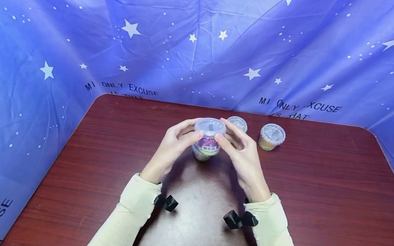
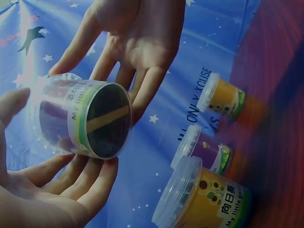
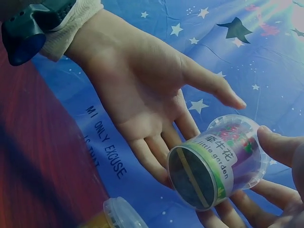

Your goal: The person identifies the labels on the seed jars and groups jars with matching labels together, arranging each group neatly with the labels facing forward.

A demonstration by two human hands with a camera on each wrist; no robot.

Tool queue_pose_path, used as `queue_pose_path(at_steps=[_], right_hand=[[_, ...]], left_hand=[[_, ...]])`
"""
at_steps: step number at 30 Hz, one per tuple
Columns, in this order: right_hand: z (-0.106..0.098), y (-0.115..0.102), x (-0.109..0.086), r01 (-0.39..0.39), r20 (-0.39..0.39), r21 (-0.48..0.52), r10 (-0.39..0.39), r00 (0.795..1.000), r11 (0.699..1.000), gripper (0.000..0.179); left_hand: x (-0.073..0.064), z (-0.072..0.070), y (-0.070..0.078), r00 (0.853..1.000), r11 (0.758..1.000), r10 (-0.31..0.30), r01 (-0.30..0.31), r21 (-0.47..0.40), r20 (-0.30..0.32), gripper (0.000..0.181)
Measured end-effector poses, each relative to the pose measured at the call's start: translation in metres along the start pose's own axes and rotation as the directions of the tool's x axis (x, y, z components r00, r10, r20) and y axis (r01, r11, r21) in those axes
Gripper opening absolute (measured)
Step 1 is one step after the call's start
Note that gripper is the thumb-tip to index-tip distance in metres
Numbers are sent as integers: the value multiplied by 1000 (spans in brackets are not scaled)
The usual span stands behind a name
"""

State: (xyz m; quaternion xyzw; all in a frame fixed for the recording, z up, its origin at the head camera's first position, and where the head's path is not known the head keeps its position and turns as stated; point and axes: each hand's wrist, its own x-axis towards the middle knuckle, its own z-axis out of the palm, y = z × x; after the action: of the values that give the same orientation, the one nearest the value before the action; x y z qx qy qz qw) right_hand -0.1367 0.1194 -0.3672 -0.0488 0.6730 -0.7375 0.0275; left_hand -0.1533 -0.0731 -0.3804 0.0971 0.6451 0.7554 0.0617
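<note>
Both hands hold up a clear plastic cup [image 1: 208,145] with a purple and green flower label and a translucent lid. My left hand [image 1: 171,149] grips its left side, and my right hand [image 1: 247,162] has the right side, thumbs toward me. The wrist views show the cup tilted, with dark contents and a pale strip visible through its base [image 3: 192,178]. Just beneath it in the head view, a second cup [image 1: 201,156] is mostly covered. A third cup [image 1: 239,123] stands behind the right fingers, partly hidden.
Farther right on the dark red wooden table [image 1: 324,193] stands a lidded cup [image 1: 272,137] with yellowish sides. Orange-labelled cups, including a large near one [image 2: 209,197], and a purple one [image 2: 204,154] appear in the left wrist view. A blue star-printed cloth [image 1: 192,54] hangs round the table.
</note>
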Motion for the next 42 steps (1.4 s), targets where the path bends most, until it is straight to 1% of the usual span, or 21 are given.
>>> queue_pose_path(at_steps=[4,12,21,29,36,42], right_hand=[[1,1,1,2,16,-20,-2,1000,1000,52],[2,1,4,20,31,-50,-19,999,999,53],[3,4,17,47,40,-56,-45,998,997,52],[5,8,32,75,34,-56,-73,997,996,52],[5,21,46,95,24,-21,-95,995,995,50],[7,29,58,119,22,-18,-119,993,993,52]], left_hand=[[0,0,0,1000,1000,12,-12,6,-10,42],[4,-1,-2,999,999,46,-46,-1,-9,43],[14,-4,-5,997,997,71,-70,36,-39,46],[24,-6,-12,991,992,125,-125,-3,-56,46],[33,-10,-24,989,993,114,-114,11,-95,48],[43,-13,-31,987,994,107,-109,-7,-120,50]])
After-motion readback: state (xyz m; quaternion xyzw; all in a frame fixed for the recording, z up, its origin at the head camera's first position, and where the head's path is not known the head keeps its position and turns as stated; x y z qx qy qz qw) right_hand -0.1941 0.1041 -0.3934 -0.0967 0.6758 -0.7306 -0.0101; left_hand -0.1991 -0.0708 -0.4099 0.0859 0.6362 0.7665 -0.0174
